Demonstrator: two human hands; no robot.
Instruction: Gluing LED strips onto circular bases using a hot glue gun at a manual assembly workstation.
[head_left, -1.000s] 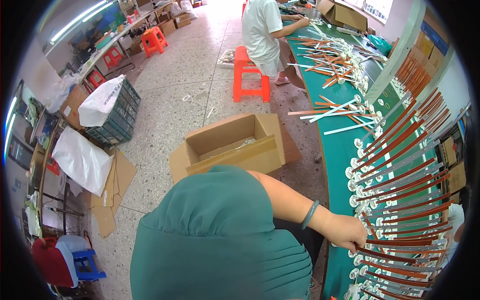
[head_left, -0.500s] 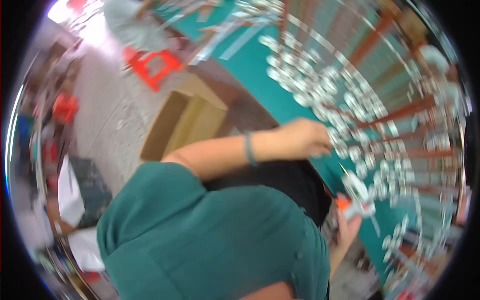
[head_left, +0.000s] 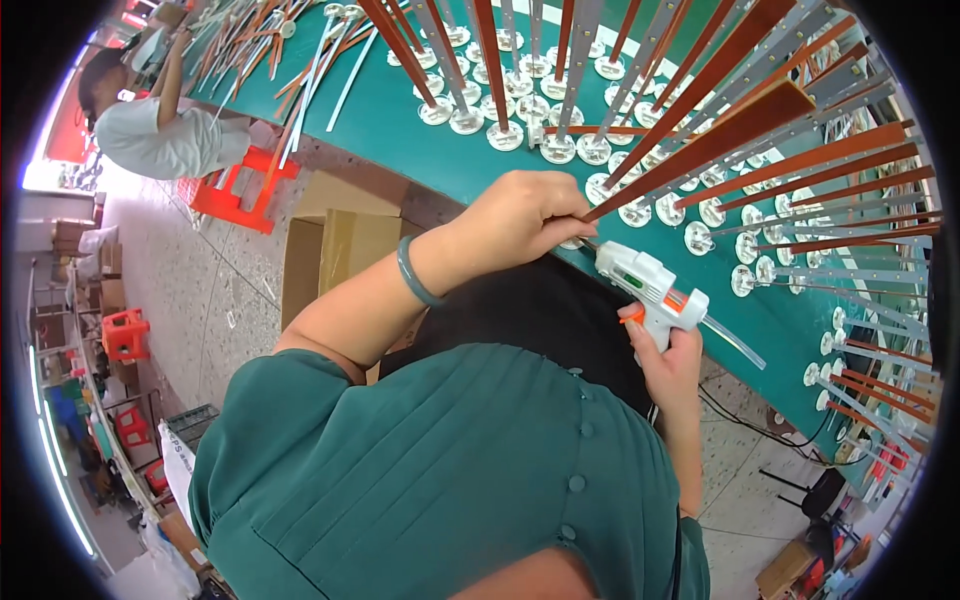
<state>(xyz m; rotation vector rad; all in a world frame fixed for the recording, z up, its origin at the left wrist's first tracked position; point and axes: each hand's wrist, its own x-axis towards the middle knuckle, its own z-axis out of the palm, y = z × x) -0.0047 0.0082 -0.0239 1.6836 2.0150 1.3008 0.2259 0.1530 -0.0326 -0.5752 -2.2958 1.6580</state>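
Brown flat strip (head_left: 705,150) slants up over the green tabletop (head_left: 430,150), low end pinched by L hand (head_left: 525,220); R hand (head_left: 668,365) grips a white plastic glue gun (head_left: 645,280) w/ orange trigger (head_left: 633,316), tip just beside L fingertips. From here I'd hold strip steady, dab sparingly, keep fingers off tip, prob. hot.

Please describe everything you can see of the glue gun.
The white, plastic-looking glue gun has an orange trigger, a green side mark, an orange patch near the back and a translucent stick projecting behind. The right hand holds its handle. Its nozzle points up-left in the picture, close to the left hand; contact is unclear.
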